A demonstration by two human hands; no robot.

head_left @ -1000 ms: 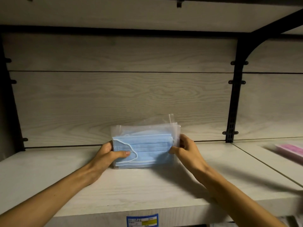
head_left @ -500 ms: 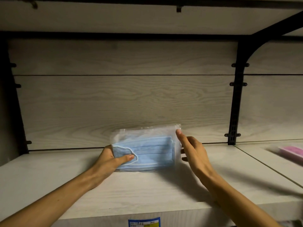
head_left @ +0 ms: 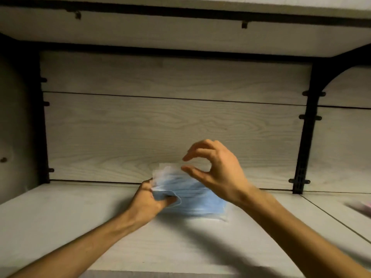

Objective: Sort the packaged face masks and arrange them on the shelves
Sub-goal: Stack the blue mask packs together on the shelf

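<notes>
Now, hands: two, both bare, forearms reaching in from 7 and 5 o'clock.
Left hand: fingers and thumb curled round the left end of the mask pack, gripping it just above the shelf board.
Right hand: raised over the pack's upper right part, thumb and forefinger bent toward each other with a gap between them; it holds nothing, though the tips are close to the clear flap at the pack's top edge, and blur hides whether they touch it.
Mask pack: one, blue masks in a clear plastic bag, tilted, its lower right corner down on the board at about 5 o'clock from the left hand; blurred, so the number of masks inside cannot be told.
Pink item: one, blurred, at the frame's 3 o'clock edge on the next board over, well apart from the hands.
Shelf board: pale wood grain, a seam running off toward 4 o'clock.
Back panel: same pale wood, one horizontal seam.
Uprights: two black slotted posts, one at 9 o'clock, one at 3 o'clock with a curved bracket.
Upper shelf: one, its underside overhead at 12 o'clock.
Light: dim, yellowish.
</notes>
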